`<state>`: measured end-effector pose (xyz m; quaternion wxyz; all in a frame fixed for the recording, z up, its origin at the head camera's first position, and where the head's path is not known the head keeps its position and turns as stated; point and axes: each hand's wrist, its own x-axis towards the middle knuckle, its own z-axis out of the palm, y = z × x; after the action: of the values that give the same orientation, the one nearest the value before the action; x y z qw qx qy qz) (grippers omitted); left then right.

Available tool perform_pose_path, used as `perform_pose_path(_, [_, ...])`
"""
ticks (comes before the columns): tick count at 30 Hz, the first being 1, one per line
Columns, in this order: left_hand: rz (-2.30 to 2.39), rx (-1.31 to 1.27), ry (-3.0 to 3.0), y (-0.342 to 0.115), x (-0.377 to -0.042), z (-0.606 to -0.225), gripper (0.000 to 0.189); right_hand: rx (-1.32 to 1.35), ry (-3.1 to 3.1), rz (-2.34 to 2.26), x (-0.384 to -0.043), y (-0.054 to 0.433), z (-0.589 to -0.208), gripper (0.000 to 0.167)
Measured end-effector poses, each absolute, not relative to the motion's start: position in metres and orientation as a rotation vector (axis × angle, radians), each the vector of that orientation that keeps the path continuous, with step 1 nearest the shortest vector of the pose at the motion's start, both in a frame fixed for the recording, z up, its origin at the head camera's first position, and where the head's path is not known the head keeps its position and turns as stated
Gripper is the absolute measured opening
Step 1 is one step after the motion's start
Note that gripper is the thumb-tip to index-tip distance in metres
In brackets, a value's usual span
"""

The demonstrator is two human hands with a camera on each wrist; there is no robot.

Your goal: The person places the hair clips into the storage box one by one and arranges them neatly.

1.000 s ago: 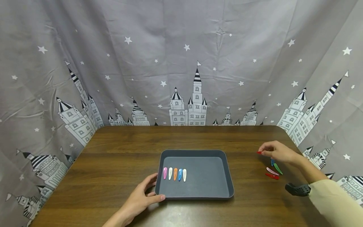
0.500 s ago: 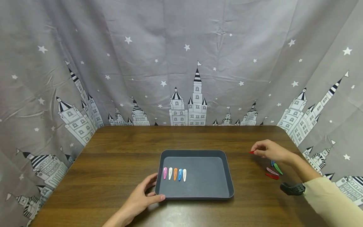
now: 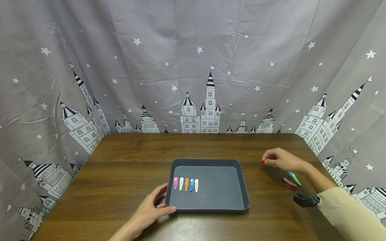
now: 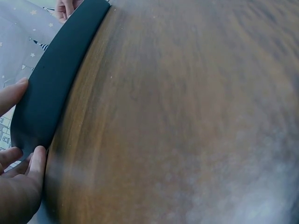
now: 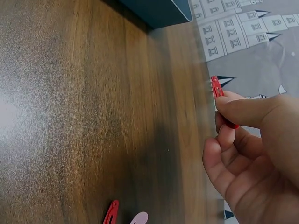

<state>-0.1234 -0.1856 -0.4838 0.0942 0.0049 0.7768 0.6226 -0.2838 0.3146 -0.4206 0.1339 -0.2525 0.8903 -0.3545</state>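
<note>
My right hand (image 3: 282,159) pinches a red snap hair clip (image 5: 217,87) between thumb and fingers, above the table to the right of the tray. Its narrow end sticks out past the thumb in the right wrist view. My left hand (image 3: 149,207) holds the dark grey tray (image 3: 221,187) at its near left corner, thumb at the front wall and fingers along the left side. Inside the tray, a row of upright clips runs from the left: pink (image 3: 176,183), white (image 3: 181,183), orange (image 3: 186,184), blue (image 3: 192,185) and another white clip (image 3: 196,185).
On the table's right side lie loose clips: a blue one (image 3: 290,174), a green one (image 3: 296,179), a pink one (image 3: 290,181) and a second red one (image 3: 289,187). A grey castle-print curtain (image 3: 144,67) hangs behind the wooden table (image 3: 129,160).
My right hand has moved left toward the tray with the red hair clip, away from the loose clips. The left hand and the tray have stayed in place.
</note>
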Motion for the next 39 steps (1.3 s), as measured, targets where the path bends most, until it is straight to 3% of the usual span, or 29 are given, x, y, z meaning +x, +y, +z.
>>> perform_pose_path(39, [1.863,0.024,2.292,-0.187,-0.123,-0.486,0.086,-1.069,2.468,-0.972,-0.286,0.252,-0.415,0.009])
